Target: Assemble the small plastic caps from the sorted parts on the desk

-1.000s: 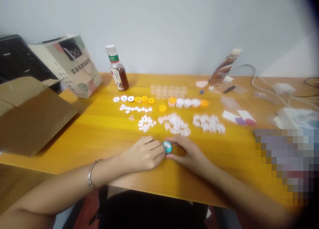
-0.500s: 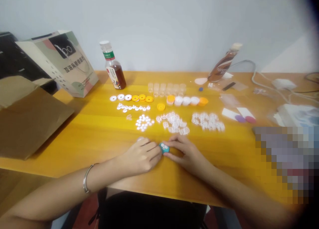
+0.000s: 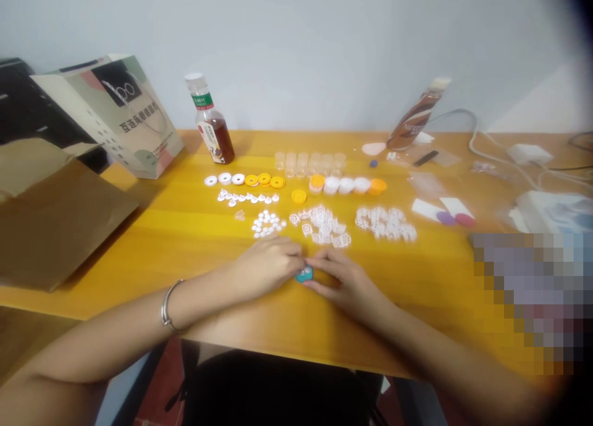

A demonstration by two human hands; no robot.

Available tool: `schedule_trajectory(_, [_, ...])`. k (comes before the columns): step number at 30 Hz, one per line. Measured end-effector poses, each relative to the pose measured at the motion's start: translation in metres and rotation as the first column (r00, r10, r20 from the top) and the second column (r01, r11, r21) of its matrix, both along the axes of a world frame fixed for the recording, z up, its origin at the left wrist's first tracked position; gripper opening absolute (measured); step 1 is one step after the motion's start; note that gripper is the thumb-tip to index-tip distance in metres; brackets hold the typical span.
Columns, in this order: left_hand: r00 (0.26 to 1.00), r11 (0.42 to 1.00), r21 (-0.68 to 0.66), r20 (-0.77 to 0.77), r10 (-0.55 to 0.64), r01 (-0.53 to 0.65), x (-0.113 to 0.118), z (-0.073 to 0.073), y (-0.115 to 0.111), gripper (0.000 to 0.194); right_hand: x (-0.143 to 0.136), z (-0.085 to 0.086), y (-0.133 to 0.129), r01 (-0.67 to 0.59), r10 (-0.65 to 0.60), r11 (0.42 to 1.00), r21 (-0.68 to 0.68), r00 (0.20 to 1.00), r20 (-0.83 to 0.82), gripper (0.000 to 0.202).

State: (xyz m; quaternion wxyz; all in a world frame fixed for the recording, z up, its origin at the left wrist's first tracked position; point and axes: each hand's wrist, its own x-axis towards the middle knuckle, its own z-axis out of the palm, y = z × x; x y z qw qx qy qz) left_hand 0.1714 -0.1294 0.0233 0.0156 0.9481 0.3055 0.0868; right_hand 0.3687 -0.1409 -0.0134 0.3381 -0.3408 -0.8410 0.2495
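Observation:
A small teal round piece [image 3: 304, 275] with white spots on top is pinched between the thumb and fingers of my right hand [image 3: 346, 284], low over the table. My left hand [image 3: 271, 262] reaches in from the other side, its curled fingertips over the top of the teal piece. Whatever those fingers may hold is hidden behind them. Just beyond my hands lie a cluster of small white round pieces [image 3: 267, 224], a heap of white openwork pieces [image 3: 324, 225] and a second white heap [image 3: 386, 223].
Farther back are clear cups [image 3: 309, 165], white and orange rings [image 3: 251, 181], orange and white caps [image 3: 346, 186] and a lone orange disc [image 3: 299, 196]. Two bottles [image 3: 215, 136] [image 3: 416, 118] stand behind. A cardboard box [image 3: 60, 210] and paper bag [image 3: 134, 117] flank the left; cables [image 3: 482, 151] lie right.
My left hand has moved up and slightly right, and its fingers now cover part of the teal piece's top. My right hand keeps its pinch almost in place.

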Motion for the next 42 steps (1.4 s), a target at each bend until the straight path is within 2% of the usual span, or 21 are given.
schedule_trajectory(7, [0.999, 0.999, -0.037, 0.023, 0.023, -0.022, 0.001, -0.003, 0.002, 0.02, 0.001, -0.006, -0.004, 0.023, -0.019, 0.99, 0.137, 0.999, -0.03, 0.011])
schedule_trajectory(10, [0.996, 0.997, 0.013, -0.036, -0.078, 0.079, 0.001, 0.001, 0.006, 0.019, 0.001, -0.006, -0.005, 0.016, -0.019, 0.984, 0.179, 1.0, 0.015, 0.007])
schedule_trajectory(14, [0.963, 0.966, 0.063, -0.112, -0.244, 0.251, 0.0, 0.009, 0.013, 0.021, 0.001, -0.004, -0.007, -0.019, -0.003, 0.975, 0.22, 0.995, 0.099, 0.008])
schedule_trajectory(18, [0.936, 0.937, 0.09, -0.139, -0.324, 0.337, -0.003, 0.009, 0.018, 0.025, 0.0, -0.005, -0.007, -0.016, -0.004, 0.973, 0.23, 0.996, 0.089, 0.007])
schedule_trajectory(24, [0.954, 0.935, 0.192, -0.085, -0.288, 0.299, -0.007, 0.001, 0.013, 0.026, -0.001, -0.005, -0.006, -0.034, 0.029, 0.981, 0.192, 0.999, 0.026, 0.004])
schedule_trajectory(33, [0.957, 0.908, 0.304, -0.135, -0.257, 0.287, -0.013, -0.002, -0.006, 0.02, -0.001, -0.006, -0.004, -0.039, 0.039, 0.981, 0.189, 0.999, 0.005, 0.006])
schedule_trajectory(37, [0.96, 0.911, 0.307, -0.137, -0.243, 0.274, -0.012, -0.003, -0.007, 0.019, -0.001, -0.007, -0.004, -0.037, 0.037, 0.981, 0.192, 0.999, 0.004, 0.005])
schedule_trajectory(42, [0.964, 0.936, 0.239, -0.117, -0.238, 0.26, -0.014, 0.0, -0.01, 0.019, -0.002, -0.005, -0.005, -0.031, 0.031, 0.982, 0.185, 1.0, 0.004, 0.006])
